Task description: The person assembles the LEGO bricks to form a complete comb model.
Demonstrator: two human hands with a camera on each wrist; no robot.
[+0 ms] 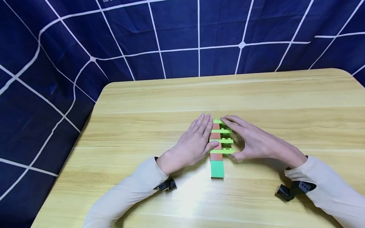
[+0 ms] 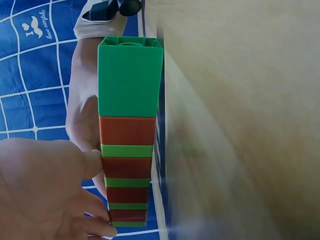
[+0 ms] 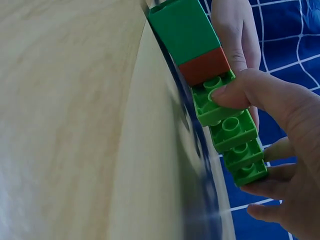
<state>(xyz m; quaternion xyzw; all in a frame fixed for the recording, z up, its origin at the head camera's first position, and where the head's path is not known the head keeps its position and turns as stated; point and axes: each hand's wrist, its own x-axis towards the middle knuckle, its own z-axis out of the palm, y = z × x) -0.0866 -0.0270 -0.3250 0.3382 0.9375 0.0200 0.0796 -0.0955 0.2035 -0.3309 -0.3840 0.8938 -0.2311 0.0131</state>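
A long stack of toy building bricks lies on the table between both hands in the head view. Its near end is a dark green brick (image 1: 217, 169); beyond it, red bricks (image 1: 216, 156) alternate with several light green bricks (image 1: 222, 151) that jut out to the right. My left hand (image 1: 192, 141) lies along the stack's left side, fingers straight, thumb across the top. My right hand (image 1: 253, 139) spans the jutting ends, thumb at the nearest light green brick and fingertips at the farthest. The right wrist view shows the thumb (image 3: 232, 95) pressed against the nearest one's hollow underside.
The wooden table (image 1: 142, 104) extends around the stack. A dark blue cloth with white lines (image 1: 176, 34) hangs behind and to the left of it. Black wrist cameras sit below both cuffs, the left camera (image 1: 168, 184) and the right camera (image 1: 285, 192) close over the tabletop.
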